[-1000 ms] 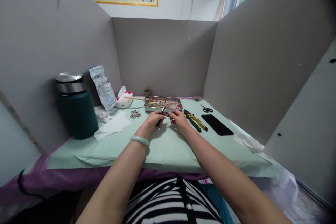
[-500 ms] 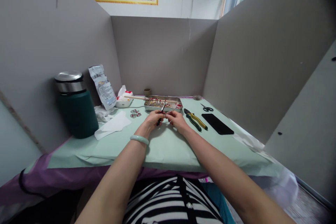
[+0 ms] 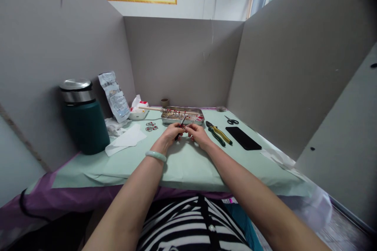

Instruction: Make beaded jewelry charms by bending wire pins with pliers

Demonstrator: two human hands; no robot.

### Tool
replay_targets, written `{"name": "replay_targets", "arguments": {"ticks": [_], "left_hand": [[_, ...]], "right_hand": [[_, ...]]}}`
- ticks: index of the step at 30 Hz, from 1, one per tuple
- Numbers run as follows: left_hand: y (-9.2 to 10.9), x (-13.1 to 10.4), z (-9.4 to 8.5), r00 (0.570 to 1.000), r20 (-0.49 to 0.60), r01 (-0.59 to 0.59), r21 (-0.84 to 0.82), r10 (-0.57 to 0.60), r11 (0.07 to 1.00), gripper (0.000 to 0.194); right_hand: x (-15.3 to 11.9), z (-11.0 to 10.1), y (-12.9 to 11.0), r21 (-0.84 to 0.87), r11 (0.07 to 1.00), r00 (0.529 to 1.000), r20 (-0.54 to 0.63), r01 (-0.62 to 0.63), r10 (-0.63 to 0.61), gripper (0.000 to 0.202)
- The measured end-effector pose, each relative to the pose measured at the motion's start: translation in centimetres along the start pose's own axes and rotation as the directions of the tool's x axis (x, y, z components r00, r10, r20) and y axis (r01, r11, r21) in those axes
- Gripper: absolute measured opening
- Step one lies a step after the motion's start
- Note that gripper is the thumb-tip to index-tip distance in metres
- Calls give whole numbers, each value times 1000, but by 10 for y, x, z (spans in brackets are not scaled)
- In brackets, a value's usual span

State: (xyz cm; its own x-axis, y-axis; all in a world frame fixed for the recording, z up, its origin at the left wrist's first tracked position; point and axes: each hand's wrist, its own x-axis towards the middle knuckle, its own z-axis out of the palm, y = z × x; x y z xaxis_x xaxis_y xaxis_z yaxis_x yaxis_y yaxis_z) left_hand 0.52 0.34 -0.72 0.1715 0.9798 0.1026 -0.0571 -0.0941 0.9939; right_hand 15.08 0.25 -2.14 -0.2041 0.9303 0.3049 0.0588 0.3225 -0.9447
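My left hand (image 3: 172,132) is closed around a slim tool with a dark handle and a pointed metal tip (image 3: 183,120). The tip slants up toward the tray; its exact kind is too small to tell. A pale bracelet (image 3: 156,155) circles my left wrist. Close beside it, my right hand (image 3: 196,132) pinches with thumb and fingertips almost touching the left fingers. What sits in that pinch is too small to make out. Just beyond both hands lies a metal tray (image 3: 169,120) with red beads and small gold-coloured pieces. Red-and-silver ornaments (image 3: 151,126) rest on the cloth left of it.
Green-and-yellow pliers (image 3: 219,133), black scissors (image 3: 231,120) and a black phone (image 3: 243,138) lie at right. At left are a green flask (image 3: 85,125), a foil pouch (image 3: 114,97), a tissue pack (image 3: 139,110) and white paper (image 3: 126,140). A wooden stick (image 3: 150,108) reaches over the tray. Grey partitions (image 3: 185,59) enclose the table.
The whole view has shifted very slightly. Both hands keep their place and their grip.
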Motion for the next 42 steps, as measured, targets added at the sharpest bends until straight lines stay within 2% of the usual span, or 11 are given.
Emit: {"name": "replay_targets", "arguments": {"ticks": [5,8,12,15,17,19,23,26,30,37,42], "left_hand": [[4,-3,2,1000,-7,-6,144,7,990,21],[6,-4,4,1000,-25,-6,257,13,966,22],[8,-5,7,999,-26,-13,353,24,935,23],[10,-6,8,998,-70,18,378,9,926,22],[12,-7,7,993,-113,2,353,40,936,19],[13,-7,6,986,-132,-66,277,106,959,15],[11,-1,3,973,-153,-158,86,170,984,19],[6,4,0,975,-127,-185,-5,183,983,25],[1,7,-3,979,-84,-191,-38,187,981,28],[3,5,-5,990,-63,-134,-127,127,983,30],[7,3,-5,997,-31,-74,-147,70,986,31]], "right_hand": [[0,1,-4,-44,999,997,-71,-4,1,29],[0,2,-6,-50,997,995,-73,57,-61,26],[4,0,-2,-89,987,989,-51,137,-142,33],[8,-5,4,-230,955,973,-92,186,-212,33],[8,-8,6,-385,899,956,-112,208,-270,32],[7,-10,6,-508,839,954,-97,197,-283,30],[2,-8,4,-600,771,966,11,214,-259,27],[-2,-6,1,-624,737,964,121,260,-238,27],[-5,-4,-1,-635,719,959,182,284,-217,29],[-5,-5,1,-575,762,952,121,298,-281,27],[-5,-5,0,-546,767,938,121,337,-326,25]]}}
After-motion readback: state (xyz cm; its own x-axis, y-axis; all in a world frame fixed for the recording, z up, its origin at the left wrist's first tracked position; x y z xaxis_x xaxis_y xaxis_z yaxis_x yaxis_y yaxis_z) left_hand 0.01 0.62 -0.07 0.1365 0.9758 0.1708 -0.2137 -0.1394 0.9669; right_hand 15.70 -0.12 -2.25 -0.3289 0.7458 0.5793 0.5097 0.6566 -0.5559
